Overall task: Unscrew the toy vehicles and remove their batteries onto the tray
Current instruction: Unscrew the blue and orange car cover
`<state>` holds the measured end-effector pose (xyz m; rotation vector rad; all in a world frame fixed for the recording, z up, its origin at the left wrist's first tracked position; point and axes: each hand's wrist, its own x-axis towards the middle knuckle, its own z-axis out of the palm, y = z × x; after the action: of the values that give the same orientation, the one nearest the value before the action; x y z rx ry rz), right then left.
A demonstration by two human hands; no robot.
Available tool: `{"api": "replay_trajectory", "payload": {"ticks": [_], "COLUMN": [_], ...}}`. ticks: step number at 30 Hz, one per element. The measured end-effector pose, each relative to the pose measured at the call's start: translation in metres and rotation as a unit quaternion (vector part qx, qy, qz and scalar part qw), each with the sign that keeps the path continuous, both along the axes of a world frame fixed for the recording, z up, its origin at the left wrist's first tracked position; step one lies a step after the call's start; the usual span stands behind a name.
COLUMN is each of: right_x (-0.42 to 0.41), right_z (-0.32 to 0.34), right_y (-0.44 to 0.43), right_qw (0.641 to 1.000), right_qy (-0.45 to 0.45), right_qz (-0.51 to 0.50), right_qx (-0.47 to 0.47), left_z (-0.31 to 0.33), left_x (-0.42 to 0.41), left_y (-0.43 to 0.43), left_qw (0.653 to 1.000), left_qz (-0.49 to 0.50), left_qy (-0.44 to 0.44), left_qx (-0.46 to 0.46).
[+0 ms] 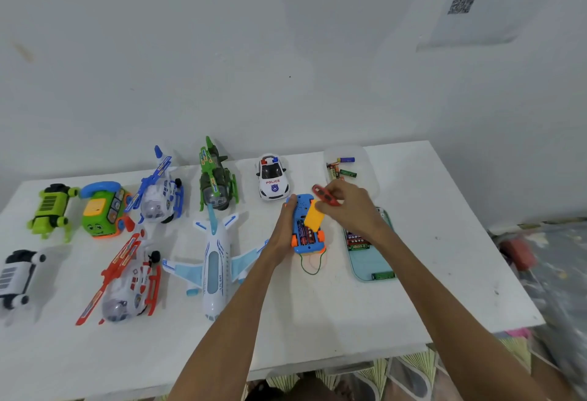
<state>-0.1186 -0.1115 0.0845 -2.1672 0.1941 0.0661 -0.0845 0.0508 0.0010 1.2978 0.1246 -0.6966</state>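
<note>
Blue toy vehicle (301,235) held belly-up on the bench (438,241), just left of the tray (371,265). Left hand (283,226) grip wrapped round its side. Right hand (347,206) grip curled on a red tool (324,194), fingertips at the yellow cover (314,219), which tilts off the compartment. Judged step: cover removal. Next move calls for setting the cover aside and prising out the exposed batteries (305,235). Tool tip hidden; battery count unclear; tray partly behind the right forearm

white table (349,321): red heli (127,276), plane (216,260), police car (272,178), blue tray (368,260), clear tub (349,150) at back.
</note>
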Motion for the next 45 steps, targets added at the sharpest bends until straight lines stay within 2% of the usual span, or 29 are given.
{"api": "replay_trajectory", "payload": {"ticks": [2, 4, 10, 13, 18, 21, 24, 28, 32, 35, 39, 45], "right_x": [-0.001, -0.004, -0.012, -0.010, -0.004, -0.004, -0.004, -0.001, -0.002, -0.003, -0.009, -0.026], "right_z": [-0.003, -0.014, -0.041, -0.052, -0.072, -0.068, -0.044, -0.010, 0.000, 0.002, 0.004, -0.009], "right_y": [-0.012, -0.023, -0.014, -0.003, 0.002, -0.001, -0.003, 0.000, 0.006, 0.012, 0.018, 0.011], "right_qw": [0.995, 0.988, 0.976, 0.978, 0.971, 0.976, 0.985, 0.980, 0.981, 0.981, 0.990, 0.990], "right_qy": [-0.013, 0.010, 0.042, 0.046, 0.105, 0.080, -0.005, -0.108, -0.126, -0.125, -0.129, -0.131], "right_qz": [-0.093, -0.149, -0.214, -0.199, -0.179, -0.162, -0.152, -0.148, -0.139, -0.118, -0.048, 0.036], "right_qx": [0.028, 0.047, -0.002, -0.042, -0.116, -0.125, -0.082, -0.077, 0.051, 0.093, 0.016, -0.034], "left_z": [0.004, 0.008, 0.004, -0.002, 0.003, 0.006, 0.007, 0.005, 0.007, 0.003, 0.001, -0.001], "left_x": [-0.003, -0.005, -0.003, -0.002, -0.004, -0.005, -0.005, -0.003, -0.004, -0.002, -0.002, -0.002], "left_y": [0.000, 0.000, 0.001, 0.001, 0.002, 0.003, 0.002, 0.002, 0.001, 0.002, 0.001, -0.001], "left_qw": [0.999, 0.997, 0.999, 0.999, 0.999, 0.998, 0.998, 0.998, 0.997, 0.999, 1.000, 0.999], "left_qz": [0.009, 0.018, 0.036, 0.036, 0.039, 0.037, 0.027, 0.020, 0.015, 0.010, 0.007, 0.014], "left_qy": [0.028, 0.044, 0.031, 0.015, 0.026, 0.034, 0.033, 0.037, 0.044, 0.033, -0.016, -0.041], "left_qx": [-0.025, -0.057, -0.024, -0.010, -0.014, -0.026, -0.036, -0.043, -0.057, -0.038, -0.022, -0.019]}}
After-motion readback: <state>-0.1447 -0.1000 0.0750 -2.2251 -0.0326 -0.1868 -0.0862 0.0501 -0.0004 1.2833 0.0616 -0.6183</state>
